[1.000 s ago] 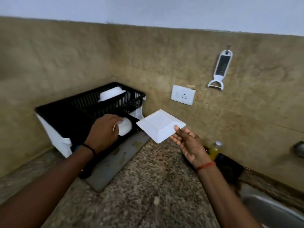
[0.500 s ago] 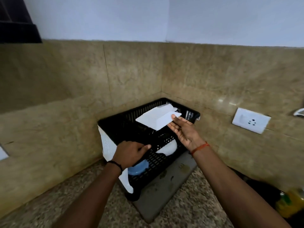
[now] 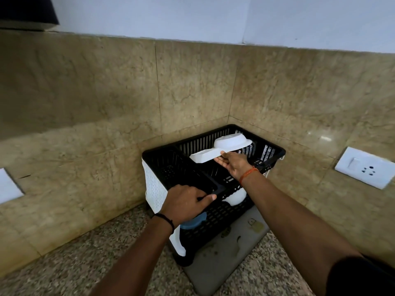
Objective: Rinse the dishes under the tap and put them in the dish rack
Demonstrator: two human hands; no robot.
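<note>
A black two-tier dish rack [image 3: 271, 154] with white sides stands in the counter's corner. My right hand [image 3: 234, 165] holds a white square plate [image 3: 204, 156] by its edge, tilted inside the upper tier. Another white dish [image 3: 232, 142] lies upside down just behind it in the same tier. My left hand [image 3: 186, 202] grips the rack's front rim, thumb along the black edge. On the lower tier sit a white bowl [image 3: 235, 198] and a blue dish [image 3: 193, 223], both partly hidden.
A grey drip tray [image 3: 226, 259] lies under the rack on the speckled stone counter [image 3: 64, 272]. A white wall socket [image 3: 366, 167] is on the right wall and a white plate-like panel [image 3: 8, 186] on the left wall. Tiled walls close in behind.
My right hand has lowered the square plate from above the rack into the upper tier. My left hand has moved from the lower tier up onto the front rim. The view has shifted left.
</note>
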